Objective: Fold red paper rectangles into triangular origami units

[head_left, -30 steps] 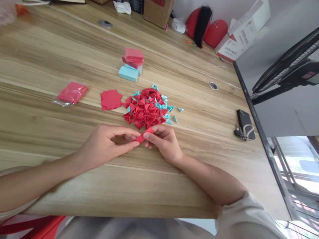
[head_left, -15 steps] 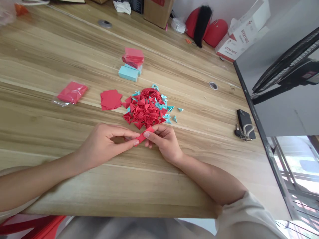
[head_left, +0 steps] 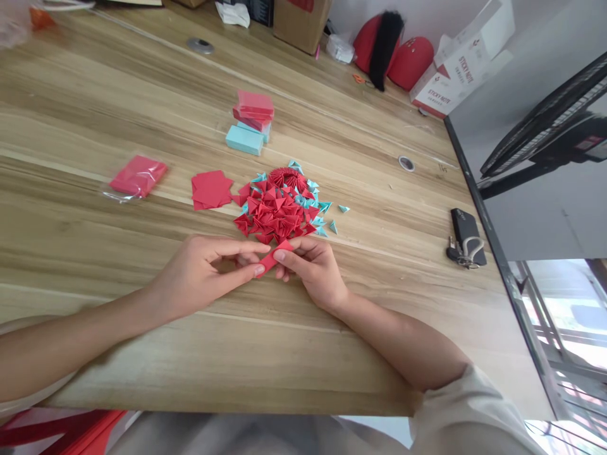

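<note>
A narrow folded strip of red paper (head_left: 269, 260) is held between my two hands, just above the table's near part. My left hand (head_left: 213, 268) pinches its lower left end, thumb in front and index finger lifted along the upper edge. At the upper right end, my right hand (head_left: 310, 268) grips the strip with the thumb on top and fingers behind. Right beyond my fingertips lies a pile of folded red paper triangles (head_left: 279, 212) mixed with light blue paper triangles (head_left: 325, 206). A ring of joined red pieces (head_left: 287, 179) rests at the pile's back.
Left of the pile are loose red paper sheets (head_left: 211, 189) and a wrapped red pack (head_left: 138, 177). Farther back stand red packs (head_left: 255, 107) and a light blue paper stack (head_left: 245, 139). Keys on a black case (head_left: 467, 237) lie by the right edge, near a black fan (head_left: 545, 120).
My left index finger has lifted and stretched forward off the strip's end, while the left thumb stays on it. My right hand has kept its hold.
</note>
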`<action>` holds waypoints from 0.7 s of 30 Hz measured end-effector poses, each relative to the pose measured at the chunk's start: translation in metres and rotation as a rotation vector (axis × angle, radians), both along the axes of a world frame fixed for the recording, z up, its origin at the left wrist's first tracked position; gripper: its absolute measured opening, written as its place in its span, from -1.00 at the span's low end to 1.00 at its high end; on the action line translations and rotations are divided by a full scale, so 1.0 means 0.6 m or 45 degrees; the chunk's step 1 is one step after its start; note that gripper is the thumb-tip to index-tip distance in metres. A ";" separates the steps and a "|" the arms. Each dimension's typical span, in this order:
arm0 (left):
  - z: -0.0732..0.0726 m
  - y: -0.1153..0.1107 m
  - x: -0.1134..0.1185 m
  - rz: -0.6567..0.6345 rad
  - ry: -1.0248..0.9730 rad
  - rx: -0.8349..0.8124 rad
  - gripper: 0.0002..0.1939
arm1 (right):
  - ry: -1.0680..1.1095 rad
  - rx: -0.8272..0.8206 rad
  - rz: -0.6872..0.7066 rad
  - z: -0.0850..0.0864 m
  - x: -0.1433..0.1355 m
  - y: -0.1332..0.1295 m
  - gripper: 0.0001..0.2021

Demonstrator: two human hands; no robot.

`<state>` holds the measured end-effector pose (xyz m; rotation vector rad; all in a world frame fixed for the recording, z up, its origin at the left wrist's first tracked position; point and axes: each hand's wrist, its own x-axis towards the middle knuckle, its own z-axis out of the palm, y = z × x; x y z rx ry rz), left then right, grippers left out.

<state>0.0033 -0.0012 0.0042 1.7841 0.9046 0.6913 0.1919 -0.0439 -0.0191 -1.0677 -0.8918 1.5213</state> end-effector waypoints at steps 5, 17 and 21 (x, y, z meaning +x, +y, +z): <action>-0.003 -0.001 0.002 -0.024 -0.047 0.029 -0.79 | 0.031 0.018 0.014 -0.002 0.000 0.000 -0.78; 0.012 -0.003 0.001 0.006 -0.038 0.089 -0.78 | 0.039 -0.046 -0.051 0.005 -0.002 0.003 -0.72; 0.017 -0.002 0.004 0.003 -0.024 0.093 -0.80 | 0.031 -0.015 -0.056 0.002 -0.001 0.001 -0.72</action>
